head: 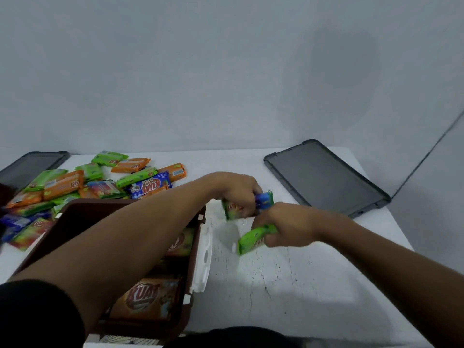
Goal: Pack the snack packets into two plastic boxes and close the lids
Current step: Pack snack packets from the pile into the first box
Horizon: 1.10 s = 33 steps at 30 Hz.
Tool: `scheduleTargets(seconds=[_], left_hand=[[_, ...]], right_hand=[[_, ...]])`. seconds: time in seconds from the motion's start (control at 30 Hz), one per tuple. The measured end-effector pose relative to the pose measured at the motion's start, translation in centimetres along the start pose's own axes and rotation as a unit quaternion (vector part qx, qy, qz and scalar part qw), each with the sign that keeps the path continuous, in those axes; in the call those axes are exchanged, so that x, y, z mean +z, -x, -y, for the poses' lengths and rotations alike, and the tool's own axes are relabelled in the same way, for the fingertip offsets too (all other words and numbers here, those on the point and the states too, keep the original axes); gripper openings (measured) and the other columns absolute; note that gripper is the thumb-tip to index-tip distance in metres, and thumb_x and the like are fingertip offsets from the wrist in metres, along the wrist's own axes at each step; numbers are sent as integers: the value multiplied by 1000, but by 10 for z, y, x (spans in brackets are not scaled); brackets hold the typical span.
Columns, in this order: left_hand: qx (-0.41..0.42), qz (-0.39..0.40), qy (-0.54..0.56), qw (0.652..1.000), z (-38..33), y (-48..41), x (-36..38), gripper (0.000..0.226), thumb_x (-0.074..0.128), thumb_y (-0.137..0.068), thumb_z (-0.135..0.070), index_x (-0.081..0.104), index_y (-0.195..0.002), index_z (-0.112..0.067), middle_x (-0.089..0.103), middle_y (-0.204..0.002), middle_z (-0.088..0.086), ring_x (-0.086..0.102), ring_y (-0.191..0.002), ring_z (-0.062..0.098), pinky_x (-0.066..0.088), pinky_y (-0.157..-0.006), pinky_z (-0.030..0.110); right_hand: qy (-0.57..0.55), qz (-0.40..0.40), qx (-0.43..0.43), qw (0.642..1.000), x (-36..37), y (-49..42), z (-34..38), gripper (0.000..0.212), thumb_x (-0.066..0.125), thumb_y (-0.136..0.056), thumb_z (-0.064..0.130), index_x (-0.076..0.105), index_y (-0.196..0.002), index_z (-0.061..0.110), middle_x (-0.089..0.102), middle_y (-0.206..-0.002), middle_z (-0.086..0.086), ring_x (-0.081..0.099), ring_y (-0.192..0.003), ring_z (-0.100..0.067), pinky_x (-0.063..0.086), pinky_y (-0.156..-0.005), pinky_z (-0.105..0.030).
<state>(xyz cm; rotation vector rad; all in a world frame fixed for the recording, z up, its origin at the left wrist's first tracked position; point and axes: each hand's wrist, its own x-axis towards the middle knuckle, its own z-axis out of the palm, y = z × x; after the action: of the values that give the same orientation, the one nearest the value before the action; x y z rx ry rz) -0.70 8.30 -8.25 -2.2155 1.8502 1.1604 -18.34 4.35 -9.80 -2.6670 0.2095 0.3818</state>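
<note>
hands meet over the table [313, 285], just r of the brown box [140, 326]. left hand [238, 193] has its fingers [247, 209] curled round a small bunch of pkts [232, 210], green + blue, held on edge close to the table top. right hand [288, 223] sits just on the near side of those fingers, almost touching them. its own fingers are curled round a green pkt [253, 239] that sticks out leftward, tilted down; can't tell if that pkt touches the table. left forearm crosses over the open brown box, which lies near-side + left of the left fingers. orange pkts [148, 300] lie inside it, w/ a white latch [204, 257] on its r wall. loose pile of pkts [82, 182], green, orange + blue, lies on the table well left of both hands' fingers. grey lid [324, 179] lies flat beyond + r of the right fingers. second grey lid [27, 167] lies at the far left edge, behind the pile.
</note>
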Motion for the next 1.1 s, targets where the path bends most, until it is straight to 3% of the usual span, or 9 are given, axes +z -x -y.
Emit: scheduleTargets(seconds=[0.1, 0.2, 0.3, 0.43, 0.63, 0.77, 0.83, 0.93, 1.1], left_hand=[[45, -53, 138, 988, 6, 13, -17, 25, 66, -68, 10, 68, -83, -10, 71, -84, 15, 69, -74, 22, 56, -64, 32], [87, -84, 213, 970, 11, 33, -36, 29, 64, -77, 13, 64, -99, -6, 71, -90, 14, 71, -75, 23, 57, -68, 38], [125, -111, 225, 960, 18, 59, -51, 24, 71, -87, -12, 59, -108, -10, 66, -88, 5, 66, -76, 17, 53, -67, 36], [141, -97, 251, 953, 35, 96, -58, 55, 70, -78, -46, 54, -112, -6, 65, -92, 6, 60, -76, 17, 48, -67, 33], [180, -64, 353, 916, 93, 149, -50, 43, 70, -67, -19, 49, -104, -9, 52, -89, 13, 49, -70, 20, 38, -58, 30], [186, -61, 316, 928, 130, 188, -43, 43, 74, -62, -7, 41, -88, -13, 48, -78, 9, 39, -68, 27, 24, -56, 37], [165, -70, 265, 947, 144, 206, -38, 47, 77, -63, -1, 39, -88, -14, 45, -73, 3, 39, -62, 21, 25, -51, 30], [119, -90, 135, 980, 161, 228, -30, 51, 86, -64, -13, 43, -90, -11, 45, -69, -9, 38, -54, 7, 31, -48, 20], [85, -83, 38, 992, 180, 246, -13, 48, 92, -69, -19, 50, -91, -11, 49, -71, -18, 39, -60, 3, 32, -56, 23]], right_hand=[[-16, -46, 72, 996, -17, 5, -7, 20, 59, -97, 36, 63, -109, 20, 61, -93, 2, 57, -82, -16, 40, -61, -21], [-81, -105, 120, 984, -33, 11, -4, 20, 50, -102, 31, 56, -117, 20, 63, -101, -3, 62, -87, -21, 52, -66, -30], [-156, -186, 124, 962, -49, 16, 9, 37, 67, -91, 45, 50, -118, 25, 67, -98, -1, 68, -84, -20, 59, -67, -37], [-145, -227, 107, 957, -60, 9, 40, 77, 92, -55, 56, 42, -110, 37, 68, -90, 4, 69, -75, -16, 60, -65, -41], [-119, -264, 72, 954, -50, -27, 85, 66, 91, -61, 48, 43, -105, 37, 65, -81, 13, 65, -71, -5, 51, -59, -24], [-141, -257, 47, 955, -47, -45, 113, 63, 92, -59, 47, 50, -105, 36, 70, -84, 10, 67, -74, -5, 54, -63, -23], [-145, -254, 30, 956, -45, -53, 126, 61, 93, -58, 45, 54, -104, 36, 70, -85, 11, 66, -72, -2, 51, -61, -18], [-122, -239, 18, 963, -38, -66, 142, 59, 91, -57, 51, 59, -104, 36, 68, -91, 16, 65, -78, 1, 50, -65, -18], [-61, -213, 32, 975, -18, -88, 168, 67, 88, -59, 55, 58, -116, 36, 60, -109, 13, 60, -95, -7, 52, -82, -29]])
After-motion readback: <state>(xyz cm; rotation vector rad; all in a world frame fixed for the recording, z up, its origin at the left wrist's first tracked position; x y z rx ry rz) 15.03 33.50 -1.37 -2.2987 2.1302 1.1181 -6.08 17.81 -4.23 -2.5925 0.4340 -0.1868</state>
